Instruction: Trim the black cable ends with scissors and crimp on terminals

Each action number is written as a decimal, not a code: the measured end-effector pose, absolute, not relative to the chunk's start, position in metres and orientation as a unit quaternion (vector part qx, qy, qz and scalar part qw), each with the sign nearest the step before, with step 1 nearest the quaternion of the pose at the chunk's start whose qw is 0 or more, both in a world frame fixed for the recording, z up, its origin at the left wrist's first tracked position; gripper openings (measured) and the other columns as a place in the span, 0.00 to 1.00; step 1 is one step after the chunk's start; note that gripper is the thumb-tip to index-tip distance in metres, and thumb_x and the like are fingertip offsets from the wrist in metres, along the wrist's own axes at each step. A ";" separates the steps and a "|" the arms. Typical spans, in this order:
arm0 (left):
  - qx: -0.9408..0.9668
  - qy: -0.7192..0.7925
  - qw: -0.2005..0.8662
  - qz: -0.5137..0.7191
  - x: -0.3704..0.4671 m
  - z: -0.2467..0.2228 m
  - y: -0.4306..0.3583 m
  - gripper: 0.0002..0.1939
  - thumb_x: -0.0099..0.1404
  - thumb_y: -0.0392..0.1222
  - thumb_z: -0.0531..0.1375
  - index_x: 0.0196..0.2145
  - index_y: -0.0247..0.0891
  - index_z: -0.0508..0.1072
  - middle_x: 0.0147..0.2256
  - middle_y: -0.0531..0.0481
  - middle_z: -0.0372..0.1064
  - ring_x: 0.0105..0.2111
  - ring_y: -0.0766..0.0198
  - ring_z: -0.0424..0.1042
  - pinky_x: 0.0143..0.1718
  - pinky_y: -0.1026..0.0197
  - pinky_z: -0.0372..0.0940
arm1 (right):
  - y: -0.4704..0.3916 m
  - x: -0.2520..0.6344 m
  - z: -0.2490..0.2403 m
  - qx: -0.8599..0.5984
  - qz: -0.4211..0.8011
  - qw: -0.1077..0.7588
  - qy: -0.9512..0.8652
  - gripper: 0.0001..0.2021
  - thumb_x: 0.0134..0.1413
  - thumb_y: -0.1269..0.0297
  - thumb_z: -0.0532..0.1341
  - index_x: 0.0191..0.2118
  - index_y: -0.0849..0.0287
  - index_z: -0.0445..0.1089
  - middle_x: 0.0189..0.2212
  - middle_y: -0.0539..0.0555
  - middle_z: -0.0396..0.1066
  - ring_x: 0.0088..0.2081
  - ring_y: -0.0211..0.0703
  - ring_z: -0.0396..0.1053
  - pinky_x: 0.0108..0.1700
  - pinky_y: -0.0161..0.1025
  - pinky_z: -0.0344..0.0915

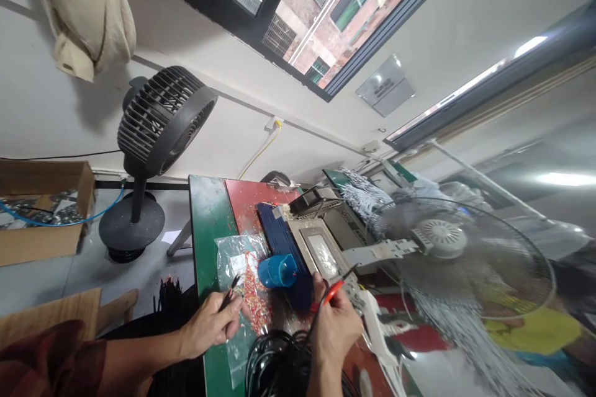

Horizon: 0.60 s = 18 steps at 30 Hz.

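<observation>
My left hand (215, 324) is closed, pinching a thin black cable end (228, 298) over a clear plastic bag (228, 254). Small red and yellow pieces (255, 298) lie spread in and around the bag. My right hand (338, 329) is wrapped round a red-handled tool (331, 293) whose dark, narrow tip points up and right; its exact kind I cannot make out. A black cable runs by the right hand's fingers toward a coil of black cables (274, 360) between my forearms. Beyond the hands, a blue cup (277, 270) lies tilted near a dark blue tray (275, 229).
A beige machine with a display (321, 251) stands behind the green table (205, 223). At right, a wire-caged fan (442, 239) comes close to my right hand, with bundles of grey cables (465, 322) below. A black standing fan (162, 124) and a cardboard box (46, 242) are at left.
</observation>
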State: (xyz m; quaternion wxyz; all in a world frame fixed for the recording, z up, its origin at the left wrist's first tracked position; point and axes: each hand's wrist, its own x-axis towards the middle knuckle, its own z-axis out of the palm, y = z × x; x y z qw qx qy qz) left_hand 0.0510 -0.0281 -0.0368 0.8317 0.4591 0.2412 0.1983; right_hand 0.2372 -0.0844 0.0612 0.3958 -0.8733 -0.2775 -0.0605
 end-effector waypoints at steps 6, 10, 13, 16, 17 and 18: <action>0.487 0.272 0.810 0.179 0.054 -0.039 -0.030 0.28 0.59 0.64 0.50 0.33 0.33 0.69 0.16 0.59 0.54 0.17 0.73 0.52 0.18 0.71 0.48 | -0.081 0.274 0.104 -0.867 -0.114 0.431 -0.225 0.22 0.41 0.42 0.59 0.16 0.58 0.62 0.12 0.46 0.56 0.19 0.37 0.54 0.21 0.34 0.52; 0.486 0.277 0.810 0.177 0.057 -0.044 -0.032 0.27 0.60 0.64 0.50 0.33 0.34 0.68 0.16 0.59 0.54 0.17 0.73 0.52 0.19 0.70 0.49 | -0.075 0.304 0.110 -0.906 -0.148 0.331 -0.218 0.25 0.40 0.38 0.55 0.15 0.57 0.63 0.09 0.47 0.54 0.17 0.38 0.55 0.22 0.35 0.51; 0.494 0.271 0.806 0.182 0.058 -0.047 -0.033 0.26 0.61 0.62 0.50 0.33 0.34 0.69 0.16 0.59 0.54 0.17 0.73 0.52 0.19 0.70 0.48 | -0.071 0.319 0.105 -0.924 -0.147 0.275 -0.219 0.27 0.41 0.36 0.51 0.16 0.57 0.65 0.09 0.48 0.56 0.18 0.40 0.57 0.23 0.35 0.52; 0.500 0.268 0.804 0.180 0.057 -0.048 -0.034 0.26 0.62 0.61 0.49 0.32 0.33 0.69 0.16 0.59 0.53 0.17 0.74 0.51 0.20 0.70 0.48 | -0.067 0.323 0.101 -0.928 -0.133 0.267 -0.224 0.27 0.42 0.36 0.50 0.17 0.58 0.66 0.11 0.51 0.61 0.18 0.40 0.58 0.23 0.35 0.53; 0.502 0.266 0.804 0.179 0.057 -0.048 -0.034 0.26 0.62 0.61 0.49 0.33 0.33 0.69 0.16 0.59 0.53 0.17 0.74 0.51 0.20 0.70 0.48 | -0.066 0.323 0.100 -0.930 -0.130 0.263 -0.224 0.27 0.42 0.36 0.50 0.17 0.58 0.66 0.11 0.51 0.62 0.18 0.41 0.59 0.23 0.36 0.53; 0.504 0.265 0.802 0.179 0.057 -0.048 -0.034 0.26 0.62 0.61 0.49 0.32 0.33 0.69 0.16 0.59 0.53 0.17 0.74 0.51 0.20 0.70 0.48 | -0.065 0.322 0.100 -0.931 -0.127 0.259 -0.223 0.27 0.42 0.36 0.51 0.18 0.58 0.67 0.11 0.52 0.63 0.18 0.41 0.59 0.23 0.36 0.53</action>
